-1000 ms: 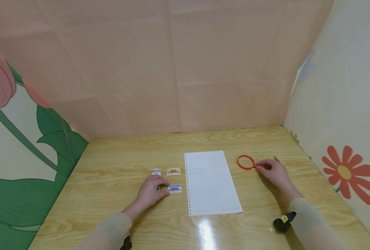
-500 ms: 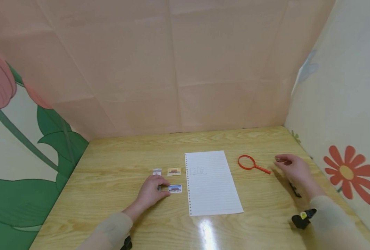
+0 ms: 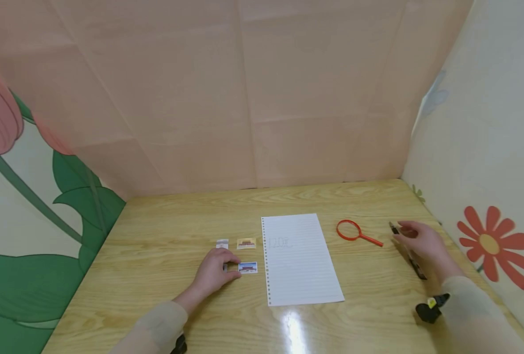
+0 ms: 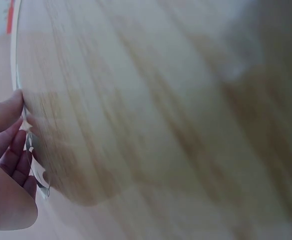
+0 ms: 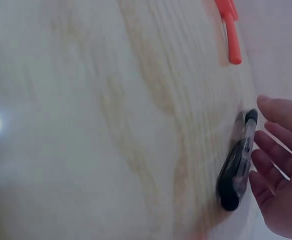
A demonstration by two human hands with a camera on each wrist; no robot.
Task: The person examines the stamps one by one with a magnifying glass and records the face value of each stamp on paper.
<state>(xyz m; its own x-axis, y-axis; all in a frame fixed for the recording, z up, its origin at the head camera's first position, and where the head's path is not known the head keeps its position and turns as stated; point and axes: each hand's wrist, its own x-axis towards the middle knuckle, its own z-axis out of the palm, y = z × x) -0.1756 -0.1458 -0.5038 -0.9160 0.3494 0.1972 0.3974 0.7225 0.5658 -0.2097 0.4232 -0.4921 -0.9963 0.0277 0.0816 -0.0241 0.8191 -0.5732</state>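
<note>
My left hand [image 3: 215, 269] rests on the table at the left, thumb and forefinger touching the left side of a small stamp-like picture [image 3: 248, 267] of a building under blue sky. Above it lie a yellow picture [image 3: 246, 244] and a pale one [image 3: 222, 243]. Part of another piece shows under my palm. At the right, my right hand [image 3: 423, 241] hovers over a black-and-clear pen [image 3: 417, 269], which lies slantwise on the table. In the right wrist view the thumb and fingers are spread beside the pen [image 5: 237, 165], not closed around it.
A red magnifying glass [image 3: 370, 240] lies flat, left of my right hand. Between the hands is a lined sheet [image 3: 304, 270] with punched holes and faint handwriting near its upper left. Pink cloth [image 3: 253, 98] hangs behind the wooden table [image 3: 178, 216].
My right hand has let go of the magnifying glass handle and moved right to the pen. The magnifying glass stays in place. My left hand has kept its place.
</note>
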